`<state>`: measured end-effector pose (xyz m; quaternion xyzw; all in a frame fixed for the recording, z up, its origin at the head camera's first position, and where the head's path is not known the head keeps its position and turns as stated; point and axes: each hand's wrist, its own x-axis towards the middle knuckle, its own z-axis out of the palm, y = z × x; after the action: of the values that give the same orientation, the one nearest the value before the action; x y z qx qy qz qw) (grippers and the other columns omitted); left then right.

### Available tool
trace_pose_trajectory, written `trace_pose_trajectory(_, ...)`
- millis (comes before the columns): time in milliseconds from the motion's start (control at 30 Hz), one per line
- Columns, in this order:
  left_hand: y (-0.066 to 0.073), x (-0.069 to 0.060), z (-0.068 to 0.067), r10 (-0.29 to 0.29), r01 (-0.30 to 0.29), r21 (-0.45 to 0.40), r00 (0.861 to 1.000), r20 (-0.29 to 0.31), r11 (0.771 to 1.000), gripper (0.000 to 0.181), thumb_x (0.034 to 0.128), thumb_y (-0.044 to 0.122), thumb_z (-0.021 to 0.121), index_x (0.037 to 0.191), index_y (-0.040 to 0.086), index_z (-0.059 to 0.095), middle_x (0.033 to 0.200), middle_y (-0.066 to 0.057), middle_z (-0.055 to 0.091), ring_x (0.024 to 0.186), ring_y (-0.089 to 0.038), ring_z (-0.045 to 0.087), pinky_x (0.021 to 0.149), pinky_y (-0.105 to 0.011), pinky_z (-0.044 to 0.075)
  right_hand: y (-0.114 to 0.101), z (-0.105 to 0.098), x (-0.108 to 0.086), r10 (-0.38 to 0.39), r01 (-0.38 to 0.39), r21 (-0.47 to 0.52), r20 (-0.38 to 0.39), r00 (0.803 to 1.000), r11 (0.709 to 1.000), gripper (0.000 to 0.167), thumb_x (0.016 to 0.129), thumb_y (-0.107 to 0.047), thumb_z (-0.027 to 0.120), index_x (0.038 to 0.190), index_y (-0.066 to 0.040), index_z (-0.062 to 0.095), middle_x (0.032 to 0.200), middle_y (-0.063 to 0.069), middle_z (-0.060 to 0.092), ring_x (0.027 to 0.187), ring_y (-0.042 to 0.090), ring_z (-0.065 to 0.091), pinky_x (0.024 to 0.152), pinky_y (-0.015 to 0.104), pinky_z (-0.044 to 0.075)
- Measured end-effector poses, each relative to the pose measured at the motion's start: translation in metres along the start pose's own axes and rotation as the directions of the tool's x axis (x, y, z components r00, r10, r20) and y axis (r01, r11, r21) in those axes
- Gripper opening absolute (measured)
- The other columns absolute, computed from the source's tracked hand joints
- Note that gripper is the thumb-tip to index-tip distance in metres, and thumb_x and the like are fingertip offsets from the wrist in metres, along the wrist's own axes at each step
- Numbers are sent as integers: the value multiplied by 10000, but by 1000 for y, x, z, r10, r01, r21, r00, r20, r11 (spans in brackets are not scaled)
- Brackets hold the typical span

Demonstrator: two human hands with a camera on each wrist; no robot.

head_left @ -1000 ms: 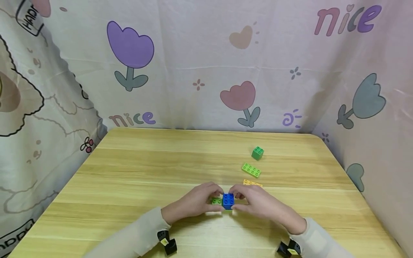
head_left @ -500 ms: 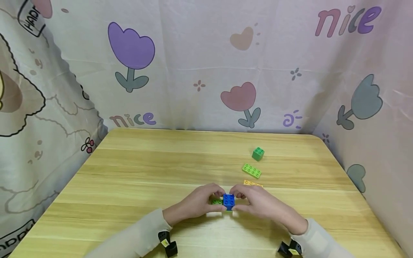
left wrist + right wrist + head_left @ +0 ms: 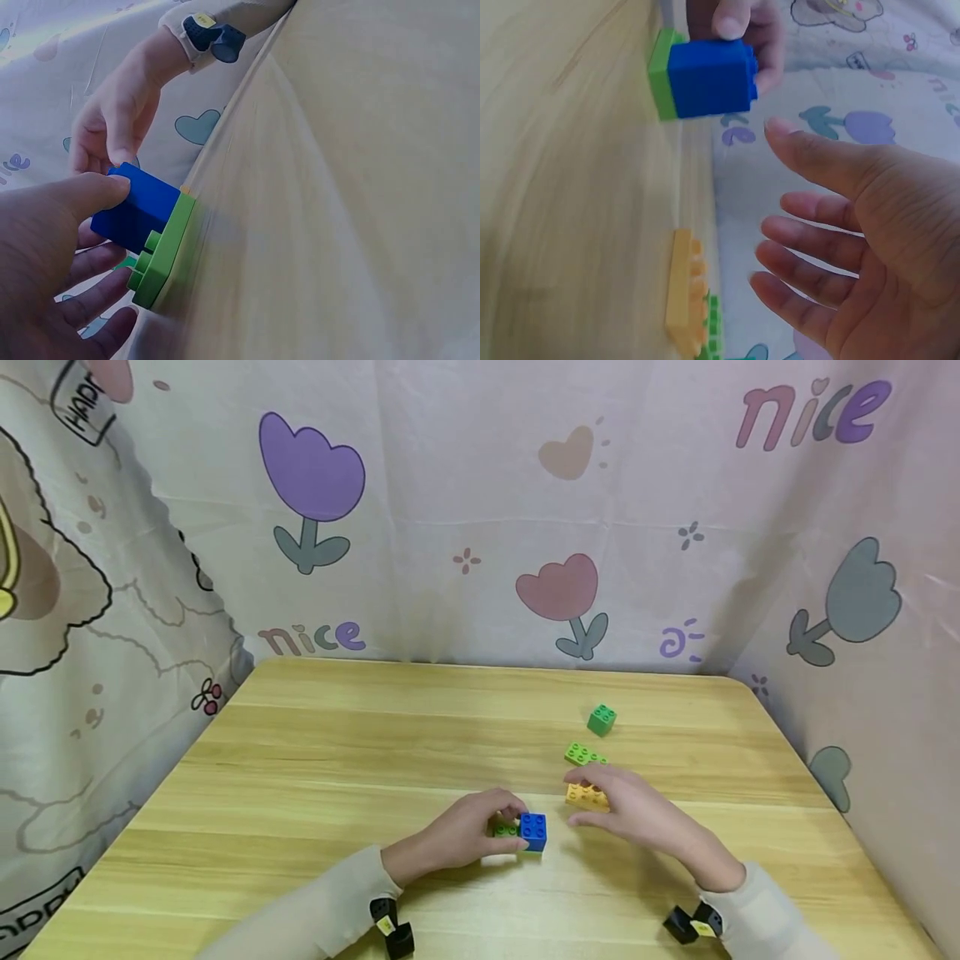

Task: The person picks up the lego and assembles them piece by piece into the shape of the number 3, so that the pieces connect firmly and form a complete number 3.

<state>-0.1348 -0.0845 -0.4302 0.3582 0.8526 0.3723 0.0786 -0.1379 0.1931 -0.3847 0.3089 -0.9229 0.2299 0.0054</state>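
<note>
The long, flat, yellow-orange plastic block with round bumps [image 3: 585,797] lies on the pale wooden table [image 3: 360,752], bumps up, a little ahead and to the left of the palm of the right hand [image 3: 633,806]. From above, it sits between the thumb on the near side and the fingers on the far side. Its long way runs mostly left to right, so the wide gap of the hand goes across its short way. The right hand is spread open, has hold of nothing, and its fingers look clear of the block. It is the nearer hand by a lot. The left hand [image 3: 474,829] is over to the left and nearer the person, and it pinches the tall, square, blue plastic block [image 3: 532,832], thumb on the near side. That blue block sits on the right end of a long, flat, light green plastic block [image 3: 506,832]. Another long, flat, light green plastic block [image 3: 577,752] lies just past the yellow-orange one, partly behind the right fingers.
</note>
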Motion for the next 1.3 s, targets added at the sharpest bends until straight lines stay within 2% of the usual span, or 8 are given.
trace_pose_trajectory(267, 0, 0, 1, 2, -2, 25, 1000, 5, 1000, 349, 905, 410, 693, 1186, 218, 613, 1054, 125, 620, 946, -32, 582, 803, -241, 493, 19, 3, -2, 52, -54, -59, -43, 998, 997, 484, 817, -309, 802, 1215, -92, 633, 1117, 39, 634, 1004, 214, 612, 859, 429, 513)
trace_pose_trajectory(467, 1, 0, 0, 1, -1, 21, 1000, 7, 1000, 347, 906, 401, 695, 1190, 221, 609, 1046, 122, 619, 943, -36, 580, 815, -244, 494, 38, 2, -4, 64, -65, -22, -28, 998, 998, 518, 826, -351, 788, 1234, -84, 613, 1157, 39, 617, 1006, 219, 613, 861, 431, 512)
trace_pose_trajectory(733, 1, 0, 0, 0, 0, 12, 1000, 9, 1000, 346, 905, 392, 700, 1192, 222, 608, 1037, 123, 616, 931, -36, 577, 805, -234, 492, 57, 3, -7, 51, -51, 16, 12, 999, 999, 553, 816, -442, 772, 1226, -109, 608, 1081, -19, 607, 945, 139, 587, 836, 404, 509)
trace_pose_trajectory(1033, 2, 0, 0, -9, 9, 25, 1000, 10, 1000, 359, 903, 401, 699, 1197, 215, 609, 1040, 111, 618, 926, -31, 574, 800, -231, 491, 61, 3, -7, 40, -40, 11, 47, 998, 999, 495, 801, -367, 804, 1175, -94, 628, 906, -79, 543, 797, 105, 507, 705, 268, 472)
trace_pose_trajectory(1300, 2, 0, 0, 1, -1, 27, 1000, 5, 1000, 350, 904, 385, 703, 1189, 203, 612, 1033, 113, 617, 921, -23, 568, 791, -222, 487, 61, 6, -6, 50, -49, -7, 67, 996, 999, 465, 815, -335, 801, 1182, -99, 639, 897, -90, 531, 788, 92, 503, 688, 250, 463)
